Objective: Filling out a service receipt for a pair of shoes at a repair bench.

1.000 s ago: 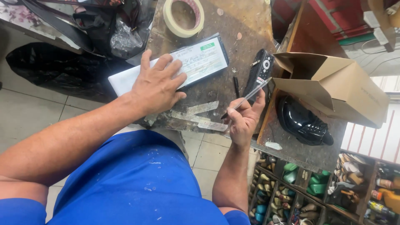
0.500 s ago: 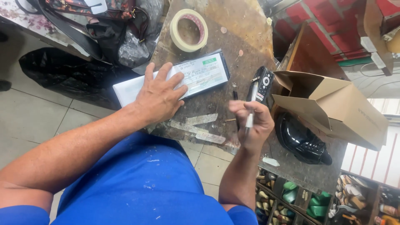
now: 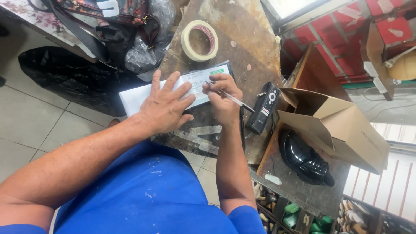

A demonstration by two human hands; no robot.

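Worn, stained workbench [image 3: 242,47] of dark rough wood, surface scuffed and blotched with pale glue or paint marks. Flat on it, a rectangular white paper pad [image 3: 190,84] with printed lines and a green patch at its far corner, one end overhanging the near-left bench edge. Left hand [image 3: 167,106] spread flat on the pad, fingers open and splayed, palm pressing the paper down. Right hand [image 3: 223,97] resting on the pad's right end, fingers curled closed around a slim pen [image 3: 229,97], clear barrel with dark tip, tip touching the paper, shaft slanting away from the pad toward the right. Beyond the pad, a ring of cream masking tape [image 3: 200,40] lying flat, cardboard core visible inside. Just right of the pad, a black oblong remote control [image 3: 263,107] with a round light button pad, lying along the bench edge. Further right of the pad, an open brown cardboard box [image 3: 342,125], matte, flaps raised, and under its near side a glossy black leather shoe [image 3: 303,160] with laces. Left of and beyond the pad, crumpled clear plastic [image 3: 145,50] and a dark bag with straps [image 3: 99,17]. Tiled floor [image 3: 30,117] left of the pad.
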